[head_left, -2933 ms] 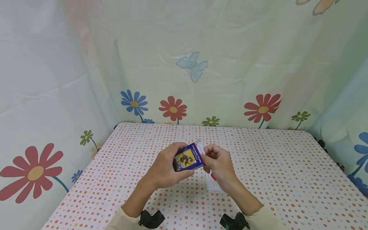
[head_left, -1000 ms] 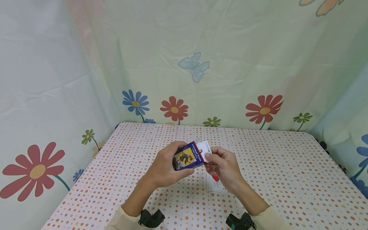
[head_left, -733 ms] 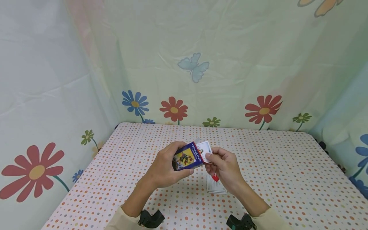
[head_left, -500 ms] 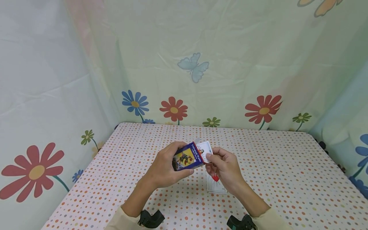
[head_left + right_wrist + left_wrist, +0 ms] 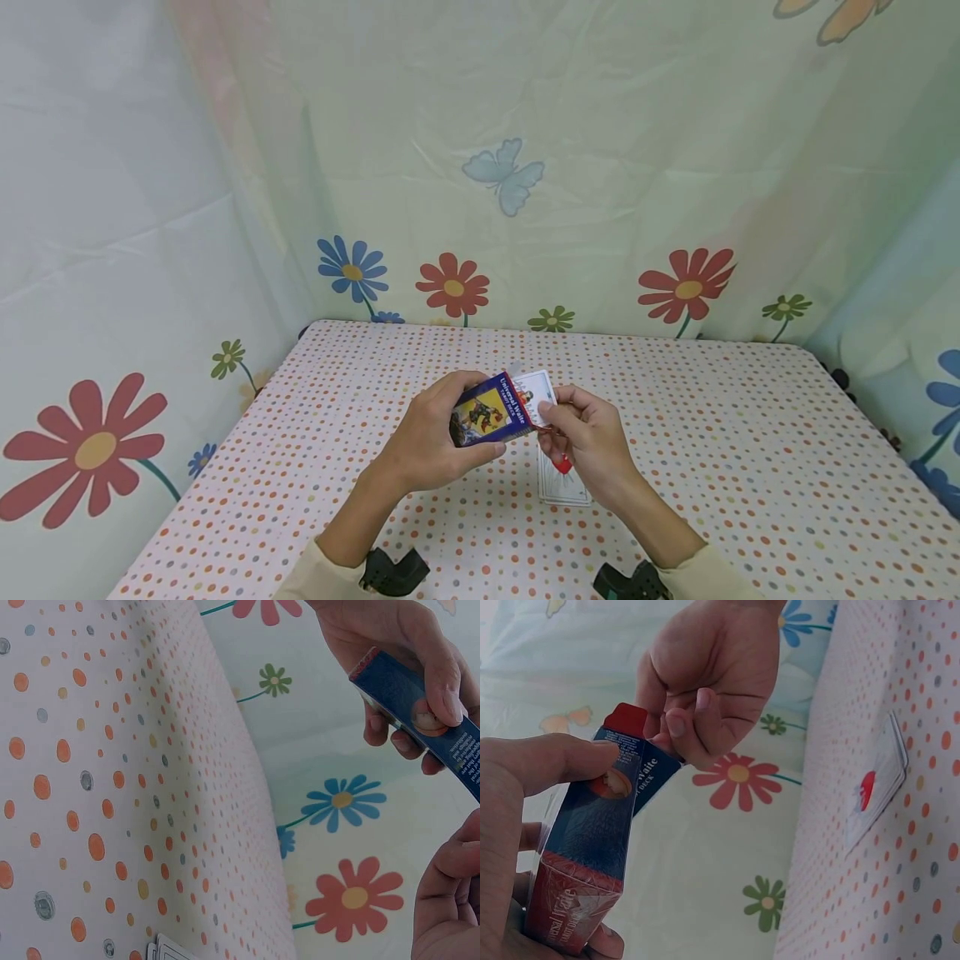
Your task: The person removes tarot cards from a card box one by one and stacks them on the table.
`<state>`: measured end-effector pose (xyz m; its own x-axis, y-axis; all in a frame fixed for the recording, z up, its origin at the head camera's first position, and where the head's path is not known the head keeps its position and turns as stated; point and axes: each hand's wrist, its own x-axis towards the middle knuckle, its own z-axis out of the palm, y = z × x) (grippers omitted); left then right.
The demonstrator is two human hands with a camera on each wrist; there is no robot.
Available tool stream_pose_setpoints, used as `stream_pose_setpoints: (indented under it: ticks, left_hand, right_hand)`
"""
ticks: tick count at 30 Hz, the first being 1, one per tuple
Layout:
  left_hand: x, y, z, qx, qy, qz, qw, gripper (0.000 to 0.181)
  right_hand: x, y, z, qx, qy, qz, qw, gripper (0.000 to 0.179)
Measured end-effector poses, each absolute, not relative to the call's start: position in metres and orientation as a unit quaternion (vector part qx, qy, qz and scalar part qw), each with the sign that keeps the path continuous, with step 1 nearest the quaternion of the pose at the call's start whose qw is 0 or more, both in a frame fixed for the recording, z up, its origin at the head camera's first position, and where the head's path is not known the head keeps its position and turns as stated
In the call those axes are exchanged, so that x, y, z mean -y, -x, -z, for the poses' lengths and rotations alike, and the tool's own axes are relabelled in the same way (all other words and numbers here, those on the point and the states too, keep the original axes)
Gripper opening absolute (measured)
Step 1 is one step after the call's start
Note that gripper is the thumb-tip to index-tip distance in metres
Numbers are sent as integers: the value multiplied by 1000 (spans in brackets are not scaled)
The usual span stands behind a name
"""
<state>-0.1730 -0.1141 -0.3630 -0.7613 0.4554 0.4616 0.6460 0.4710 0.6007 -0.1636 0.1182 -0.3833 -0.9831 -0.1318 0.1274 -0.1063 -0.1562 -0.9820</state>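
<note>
In the head view my left hand (image 5: 431,437) grips a blue tarot card box (image 5: 487,414) from its left side, tilted above the table. A white-bordered tarot card (image 5: 531,392) with a small figure on it sticks partway out of the box's right end. My right hand (image 5: 588,433) pinches that card's outer edge between thumb and fingers. Whether more cards lie behind it cannot be seen. The left wrist view shows a red flap (image 5: 626,718) at the box's open end. Below my right hand, a small stack of cards (image 5: 564,490) with a red heart on top lies on the table, partly covered.
A dotted cloth (image 5: 375,358) covers the table. A hanging curtain (image 5: 600,125) printed with flowers and a butterfly stands behind it, with more curtain on both sides. Each wrist wears a black camera mount (image 5: 395,572).
Since the earliest frame, the card has come further out of the box, and my right hand has shifted slightly right with it. Over the last second almost nothing has moved; my left hand stays put.
</note>
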Motion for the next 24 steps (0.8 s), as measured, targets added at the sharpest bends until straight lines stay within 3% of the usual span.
stream_pose_setpoints:
  ticks: [24]
  left_hand:
    - [115,172,362,852,321,393,129,75]
  right_hand:
    - [-124,166,386,-658,59,750,-12,22]
